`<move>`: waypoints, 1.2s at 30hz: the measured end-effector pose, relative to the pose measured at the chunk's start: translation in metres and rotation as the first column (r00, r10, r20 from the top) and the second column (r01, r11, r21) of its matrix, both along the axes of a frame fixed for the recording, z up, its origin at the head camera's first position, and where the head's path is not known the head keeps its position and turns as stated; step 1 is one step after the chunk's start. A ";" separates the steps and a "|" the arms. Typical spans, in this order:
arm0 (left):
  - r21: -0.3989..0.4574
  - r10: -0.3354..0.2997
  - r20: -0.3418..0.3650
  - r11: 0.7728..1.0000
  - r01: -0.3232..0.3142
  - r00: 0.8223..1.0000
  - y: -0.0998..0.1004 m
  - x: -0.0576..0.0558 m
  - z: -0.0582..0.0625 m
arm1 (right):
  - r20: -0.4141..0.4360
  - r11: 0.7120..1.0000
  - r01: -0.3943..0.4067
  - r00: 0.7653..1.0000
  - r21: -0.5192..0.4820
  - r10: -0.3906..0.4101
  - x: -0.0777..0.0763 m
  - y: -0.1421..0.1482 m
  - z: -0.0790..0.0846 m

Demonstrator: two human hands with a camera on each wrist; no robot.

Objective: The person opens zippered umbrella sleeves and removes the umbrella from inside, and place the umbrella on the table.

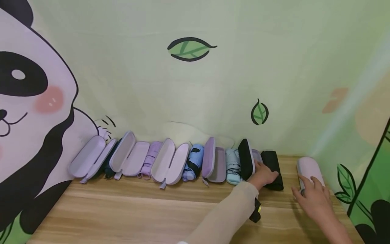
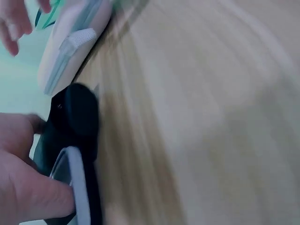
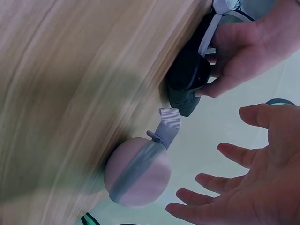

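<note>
My left hand (image 1: 264,174) reaches over the right end of the row. Its fingers dip into the lavender-lined open black zip case (image 1: 246,159), and its thumb lies over the black folded umbrella (image 1: 274,184) beside it. I cannot tell which of the two it grips. In the left wrist view one finger is inside the case's pale rim (image 2: 77,180). At the far right my right hand (image 1: 318,201) hovers with spread fingers by a closed pale pink zip case (image 1: 310,166). The right wrist view shows that case's zip and grey pull tab (image 3: 169,125), the hand holding nothing.
Leftward along the wall runs a row of open zip cases, such as a white one (image 1: 163,162) and a purple one (image 1: 208,157). Folded umbrellas lie between them: light blue (image 1: 233,166), blue (image 1: 195,161), purple (image 1: 151,157). A printed cloth (image 1: 189,84) hangs behind the wooden table (image 1: 137,213).
</note>
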State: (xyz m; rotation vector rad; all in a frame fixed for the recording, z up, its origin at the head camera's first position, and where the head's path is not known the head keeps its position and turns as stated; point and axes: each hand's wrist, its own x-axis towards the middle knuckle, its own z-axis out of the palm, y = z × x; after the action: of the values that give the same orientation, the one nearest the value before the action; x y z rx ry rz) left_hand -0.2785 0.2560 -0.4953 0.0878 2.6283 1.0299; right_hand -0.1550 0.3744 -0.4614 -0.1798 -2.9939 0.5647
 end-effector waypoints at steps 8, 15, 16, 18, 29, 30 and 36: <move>-0.520 -0.390 -0.476 0.848 0.106 0.788 0.007 0.040 -0.018 | 0.047 1.000 0.019 0.999 -0.003 -0.019 0.004 0.022 0.010; -0.651 -0.711 -0.373 0.658 0.379 0.596 0.028 0.066 -0.006 | 0.063 0.990 0.139 0.988 -0.002 -0.139 0.013 0.061 0.016; -0.655 -0.735 -0.347 0.634 0.410 0.582 0.031 0.067 -0.006 | 0.067 0.987 0.161 0.985 0.004 -0.161 0.013 0.064 0.017; -0.665 -0.772 -0.299 0.590 0.458 0.562 0.035 0.067 -0.007 | 0.086 0.983 0.184 0.979 0.003 -0.183 0.013 0.069 0.019; -0.756 -0.857 -0.226 0.454 0.471 0.463 0.053 0.065 -0.011 | 0.122 0.975 0.221 0.969 -0.037 -0.215 0.016 0.080 0.023; -0.761 -0.863 -0.230 0.448 0.469 0.451 0.055 0.066 -0.009 | 0.118 0.974 0.222 0.969 -0.034 -0.217 0.016 0.080 0.023; -0.822 -0.892 -0.220 0.388 0.417 0.395 0.064 0.075 -0.007 | 0.109 0.970 0.241 0.965 -0.031 -0.237 0.014 0.081 0.026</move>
State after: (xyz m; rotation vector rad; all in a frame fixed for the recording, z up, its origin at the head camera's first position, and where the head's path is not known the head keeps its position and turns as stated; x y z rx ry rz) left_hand -0.2036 0.3203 -0.5022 1.5590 2.7635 -0.3970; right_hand -0.1414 0.4557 -0.4351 -0.5825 -2.9967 0.6108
